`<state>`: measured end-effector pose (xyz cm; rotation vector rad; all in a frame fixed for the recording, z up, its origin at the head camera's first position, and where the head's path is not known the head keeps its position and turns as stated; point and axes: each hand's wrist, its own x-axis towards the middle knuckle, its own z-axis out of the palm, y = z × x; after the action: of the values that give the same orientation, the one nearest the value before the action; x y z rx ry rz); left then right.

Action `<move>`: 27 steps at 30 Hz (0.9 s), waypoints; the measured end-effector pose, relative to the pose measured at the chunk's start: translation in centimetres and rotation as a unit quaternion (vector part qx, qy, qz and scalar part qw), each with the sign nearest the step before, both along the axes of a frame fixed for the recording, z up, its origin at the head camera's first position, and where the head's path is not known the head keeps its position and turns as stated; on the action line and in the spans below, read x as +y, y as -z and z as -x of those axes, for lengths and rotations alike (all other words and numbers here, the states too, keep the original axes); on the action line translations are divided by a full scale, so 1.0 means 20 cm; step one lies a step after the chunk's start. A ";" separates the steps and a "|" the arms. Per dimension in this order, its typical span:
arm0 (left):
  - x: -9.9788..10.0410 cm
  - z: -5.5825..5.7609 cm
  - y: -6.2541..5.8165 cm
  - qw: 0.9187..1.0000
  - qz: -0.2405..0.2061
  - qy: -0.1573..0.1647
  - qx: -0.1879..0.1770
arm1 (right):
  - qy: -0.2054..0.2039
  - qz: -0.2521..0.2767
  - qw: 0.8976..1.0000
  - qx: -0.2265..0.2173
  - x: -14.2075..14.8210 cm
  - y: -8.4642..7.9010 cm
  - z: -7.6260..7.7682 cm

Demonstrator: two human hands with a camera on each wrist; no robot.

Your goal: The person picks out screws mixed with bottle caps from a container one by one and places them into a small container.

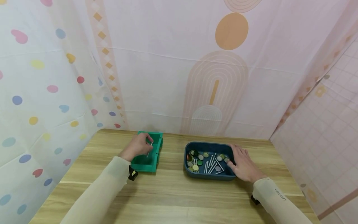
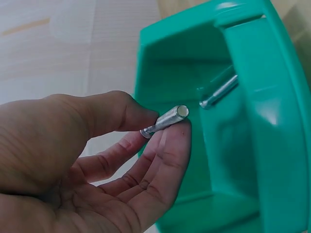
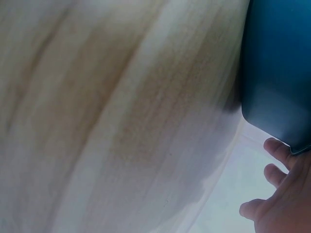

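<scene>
left hand [image 1: 139, 146]: grip pinching a metal bolt [image 2: 167, 119] over the green bin [image 1: 144, 168] | right hand [image 1: 244, 163]: grip loose, resting on the blue box [image 1: 209, 176] | progress, judged early: another bolt [image 2: 221, 91] lies in the bin, several bolts [image 1: 206, 167] left among round caps [image 1: 195, 168] in the box

- Green bin [image 1: 146, 169]: 9 o'clock side hidden behind my left hand [image 1: 139, 145], head view.
- Held bolt [image 2: 169, 119]: partly covered by my own grip.
- Second bolt [image 2: 220, 92], in bin: 2 o'clock end hidden by the wall.
- Bottle caps [image 1: 195, 168], 9 o'clock end of blue box [image 1: 208, 176]: overlapping, too small to count.
- Blue box, right wrist view: cut off at 3 o'clock.
- My right hand [image 1: 242, 163], same view: cut off at 4 o'clock.
- Tabletop [image 3: 121, 121], same view: blurred.
- Right sleeve [image 1: 275, 196], 5 o'clock, head view: print too small to read.
</scene>
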<state>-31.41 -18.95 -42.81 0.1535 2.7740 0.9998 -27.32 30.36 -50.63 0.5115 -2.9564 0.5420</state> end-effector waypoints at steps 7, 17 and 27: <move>0.03 0.04 0.05 1.000 0.004 -0.004 -0.027 | -0.001 0.000 1.000 -0.002 0.00 0.00 0.00; 0.01 0.21 0.22 0.998 0.007 -0.003 -0.058 | 0.001 0.006 1.000 -0.005 -0.01 0.00 0.00; 0.02 0.24 0.28 0.998 0.010 -0.008 -0.059 | 0.003 0.009 1.000 -0.009 0.00 -0.01 0.00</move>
<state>-36.25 -18.63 -48.33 0.0670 2.6810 0.9512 -27.29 30.26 -50.52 0.4974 -2.9660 0.5733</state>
